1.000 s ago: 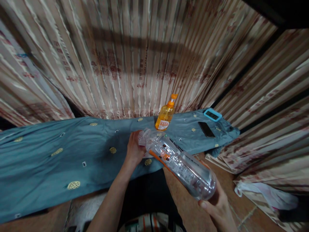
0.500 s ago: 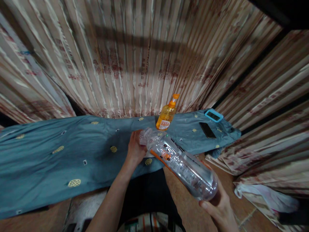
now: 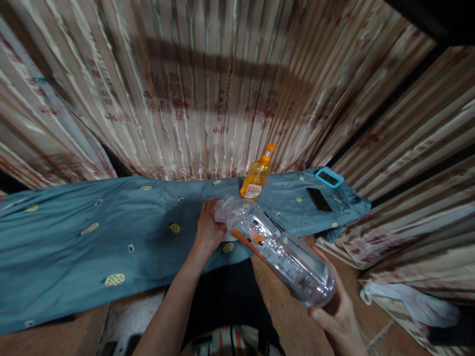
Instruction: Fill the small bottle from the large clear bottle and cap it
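A clear plastic bottle (image 3: 285, 257) with orange and black printing is held at a slant above my lap, its neck end to the upper left. My right hand (image 3: 336, 309) is wrapped round its base, with the thumb on the near side. At the neck end, my left hand (image 3: 210, 225) is closed against the bottle; its fingertips are mostly hidden behind the neck. A bit of something white shows just below that hand, too small to name. Just beyond the neck, a pump bottle (image 3: 256, 178) of orange liquid stands upright on the cloth.
A blue-green cloth (image 3: 148, 227) with pineapple prints covers the long low surface. On its right end lie a dark phone (image 3: 319, 200) and a blue-framed digital clock (image 3: 328, 177). Pleated curtains (image 3: 208, 99) hang behind and to the right. A white cloth (image 3: 411, 301) lies at lower right.
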A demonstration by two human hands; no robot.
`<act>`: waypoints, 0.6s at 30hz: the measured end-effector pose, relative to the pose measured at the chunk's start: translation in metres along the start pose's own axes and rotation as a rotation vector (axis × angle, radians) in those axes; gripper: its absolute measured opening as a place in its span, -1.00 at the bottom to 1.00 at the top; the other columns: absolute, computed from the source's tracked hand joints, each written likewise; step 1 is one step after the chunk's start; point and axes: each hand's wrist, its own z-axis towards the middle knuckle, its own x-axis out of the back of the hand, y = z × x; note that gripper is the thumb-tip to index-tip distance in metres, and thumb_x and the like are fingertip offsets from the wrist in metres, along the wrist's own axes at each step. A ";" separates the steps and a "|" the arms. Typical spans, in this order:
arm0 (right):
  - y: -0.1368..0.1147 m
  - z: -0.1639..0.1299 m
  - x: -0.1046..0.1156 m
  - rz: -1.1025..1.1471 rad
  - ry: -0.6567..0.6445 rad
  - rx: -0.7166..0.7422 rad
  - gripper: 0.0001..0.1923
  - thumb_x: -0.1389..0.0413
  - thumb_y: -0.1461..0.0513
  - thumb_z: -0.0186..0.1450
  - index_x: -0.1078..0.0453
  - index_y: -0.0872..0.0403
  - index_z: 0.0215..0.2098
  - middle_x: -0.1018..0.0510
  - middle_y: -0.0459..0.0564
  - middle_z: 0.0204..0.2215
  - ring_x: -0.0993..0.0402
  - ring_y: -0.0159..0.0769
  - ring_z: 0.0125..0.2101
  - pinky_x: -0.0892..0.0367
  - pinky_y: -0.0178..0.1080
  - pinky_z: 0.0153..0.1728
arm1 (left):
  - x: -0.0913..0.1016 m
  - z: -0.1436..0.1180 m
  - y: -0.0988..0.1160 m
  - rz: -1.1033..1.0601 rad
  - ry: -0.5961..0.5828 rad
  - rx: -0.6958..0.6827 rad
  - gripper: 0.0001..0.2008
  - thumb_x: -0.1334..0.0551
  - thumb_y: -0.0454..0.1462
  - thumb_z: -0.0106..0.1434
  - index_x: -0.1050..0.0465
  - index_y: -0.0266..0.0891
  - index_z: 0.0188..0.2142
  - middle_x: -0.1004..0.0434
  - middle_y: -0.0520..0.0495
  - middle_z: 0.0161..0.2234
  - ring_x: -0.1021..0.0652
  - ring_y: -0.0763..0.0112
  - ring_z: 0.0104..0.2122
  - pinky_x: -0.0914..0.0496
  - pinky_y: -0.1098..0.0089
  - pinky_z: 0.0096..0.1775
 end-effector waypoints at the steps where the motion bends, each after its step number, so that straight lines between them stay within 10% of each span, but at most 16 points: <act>1: 0.001 0.000 0.001 0.001 0.006 0.005 0.16 -0.53 -0.30 0.08 -0.38 0.02 0.47 -0.60 0.29 0.32 -0.61 0.29 0.27 -0.61 0.04 0.11 | 0.000 0.000 0.000 0.004 0.001 -0.001 -0.48 -0.38 -0.39 0.15 -0.47 -0.16 0.13 -0.64 -0.17 0.03 -0.68 0.05 0.05 -0.63 0.05 0.12; 18: -0.002 0.002 -0.003 -0.023 0.015 0.069 0.14 -0.51 -0.25 0.16 -0.30 0.00 0.53 -0.56 0.27 0.37 -0.61 0.27 0.27 -0.62 0.06 0.10 | -0.001 0.000 0.001 0.007 0.005 -0.024 -0.53 -0.43 -0.30 0.21 -0.48 -0.18 0.11 -0.65 -0.19 0.02 -0.67 0.04 0.04 -0.63 0.06 0.10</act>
